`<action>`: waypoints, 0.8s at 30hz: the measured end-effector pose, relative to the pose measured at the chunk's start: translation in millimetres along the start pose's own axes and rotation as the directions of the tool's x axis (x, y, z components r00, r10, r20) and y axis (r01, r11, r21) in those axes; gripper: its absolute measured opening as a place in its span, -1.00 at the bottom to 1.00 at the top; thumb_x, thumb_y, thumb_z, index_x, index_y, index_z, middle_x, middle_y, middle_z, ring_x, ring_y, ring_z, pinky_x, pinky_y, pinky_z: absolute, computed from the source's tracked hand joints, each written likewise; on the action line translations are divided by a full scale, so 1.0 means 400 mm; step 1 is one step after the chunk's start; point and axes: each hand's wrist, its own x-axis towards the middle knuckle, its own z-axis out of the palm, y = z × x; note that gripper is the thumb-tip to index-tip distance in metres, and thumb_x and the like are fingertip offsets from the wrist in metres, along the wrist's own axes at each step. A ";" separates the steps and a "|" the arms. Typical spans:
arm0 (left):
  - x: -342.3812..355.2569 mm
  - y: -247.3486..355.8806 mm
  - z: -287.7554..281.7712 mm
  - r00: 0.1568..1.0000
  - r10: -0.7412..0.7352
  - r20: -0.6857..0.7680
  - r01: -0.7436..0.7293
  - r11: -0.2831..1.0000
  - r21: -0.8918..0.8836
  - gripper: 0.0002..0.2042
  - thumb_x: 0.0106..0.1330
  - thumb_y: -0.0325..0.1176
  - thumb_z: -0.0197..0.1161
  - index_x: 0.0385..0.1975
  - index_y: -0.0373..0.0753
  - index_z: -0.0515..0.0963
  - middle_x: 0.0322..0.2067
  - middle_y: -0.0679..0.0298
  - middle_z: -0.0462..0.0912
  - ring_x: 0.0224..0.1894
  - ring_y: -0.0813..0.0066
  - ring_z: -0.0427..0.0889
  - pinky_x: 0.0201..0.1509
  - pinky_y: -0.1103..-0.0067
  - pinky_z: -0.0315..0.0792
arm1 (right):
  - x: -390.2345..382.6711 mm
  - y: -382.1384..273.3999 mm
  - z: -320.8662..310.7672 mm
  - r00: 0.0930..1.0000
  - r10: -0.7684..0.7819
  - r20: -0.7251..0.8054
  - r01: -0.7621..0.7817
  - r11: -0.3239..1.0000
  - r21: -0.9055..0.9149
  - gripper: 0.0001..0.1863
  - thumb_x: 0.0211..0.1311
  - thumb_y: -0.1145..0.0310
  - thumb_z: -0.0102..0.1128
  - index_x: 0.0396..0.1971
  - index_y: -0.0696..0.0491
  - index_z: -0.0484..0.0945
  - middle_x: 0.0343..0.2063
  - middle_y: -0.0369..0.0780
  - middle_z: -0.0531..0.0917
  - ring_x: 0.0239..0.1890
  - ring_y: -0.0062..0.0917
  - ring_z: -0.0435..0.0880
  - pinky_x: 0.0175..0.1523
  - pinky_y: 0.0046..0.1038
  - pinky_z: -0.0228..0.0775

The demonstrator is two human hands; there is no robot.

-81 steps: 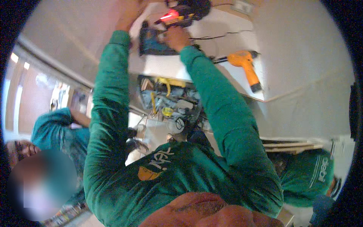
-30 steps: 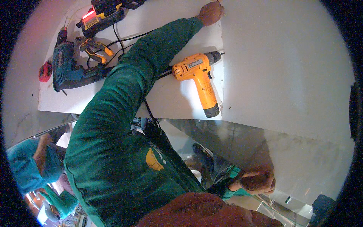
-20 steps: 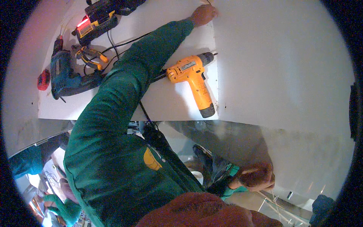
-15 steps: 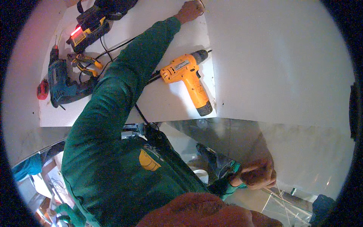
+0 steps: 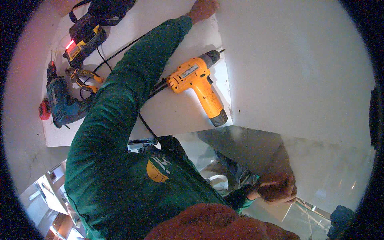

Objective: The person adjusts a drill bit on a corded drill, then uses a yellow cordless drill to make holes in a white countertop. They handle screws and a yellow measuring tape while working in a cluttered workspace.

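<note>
R hand (image 5: pixel 278 189) closest to cam, low right, looks curled; can't tell if holding anything. Up next, white board (image 5: pixel 172 114), near edge, bare room L of the orange drill (image 5: pixel 190 75). Drill's barrel slants twd pale wall (image 5: pixel 296 60), handle twd near edge. L hand (image 5: pixel 204 10) is nearer, just beyond; fingers part-bent, grip unclear.
</note>
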 end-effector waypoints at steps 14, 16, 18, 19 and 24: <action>-0.049 0.077 -0.083 0.992 -0.125 0.019 0.127 0.988 -0.092 -0.76 0.36 -0.36 0.14 -0.19 -0.30 0.73 -0.15 -0.09 0.75 -0.03 -0.13 0.68 0.13 0.16 0.52 | 0.020 -0.012 0.001 1.000 0.000 -0.002 0.000 1.000 -0.015 -0.63 0.44 0.02 0.16 -0.22 0.07 0.64 -0.41 -0.29 0.66 -0.38 -0.36 0.59 -0.16 -0.32 0.34; -0.055 0.079 -0.078 0.997 -0.072 0.004 0.072 0.996 -0.061 -0.76 0.37 -0.37 0.12 -0.18 -0.30 0.73 -0.12 -0.07 0.75 0.00 -0.12 0.66 0.16 0.17 0.51 | 0.025 -0.009 0.003 1.000 -0.003 0.006 0.003 1.000 -0.021 -0.63 0.44 0.02 0.17 -0.23 0.07 0.64 -0.41 -0.29 0.66 -0.39 -0.35 0.59 -0.17 -0.30 0.33; -0.051 0.071 -0.096 0.997 0.061 0.045 -0.063 0.997 0.047 -0.75 0.39 -0.37 0.11 -0.16 -0.30 0.73 -0.08 -0.07 0.74 0.02 -0.11 0.65 0.19 0.19 0.49 | 0.028 -0.010 0.016 1.000 -0.007 0.004 0.007 1.000 -0.004 -0.63 0.44 0.03 0.18 -0.23 0.07 0.64 -0.42 -0.29 0.67 -0.40 -0.34 0.58 -0.17 -0.29 0.33; -0.047 0.063 -0.112 0.984 0.143 0.102 -0.157 0.978 0.137 -0.74 0.41 -0.37 0.10 -0.13 -0.31 0.72 -0.05 -0.07 0.73 0.03 -0.10 0.64 0.21 0.20 0.49 | 0.033 -0.013 0.022 1.000 -0.017 0.001 0.017 1.000 0.022 -0.63 0.44 0.03 0.19 -0.24 0.07 0.64 -0.42 -0.29 0.67 -0.40 -0.34 0.58 -0.18 -0.29 0.33; -0.039 0.086 -0.047 0.948 0.306 0.090 -0.302 0.772 0.560 -0.81 0.20 -0.21 0.21 -0.45 -0.17 0.66 -0.40 0.11 0.63 -0.23 0.09 0.67 -0.18 0.12 0.55 | 0.065 -0.005 0.000 0.997 -0.060 -0.044 0.065 0.990 0.127 -0.64 0.43 0.04 0.21 -0.25 0.07 0.64 -0.44 -0.28 0.67 -0.42 -0.31 0.58 -0.20 -0.26 0.33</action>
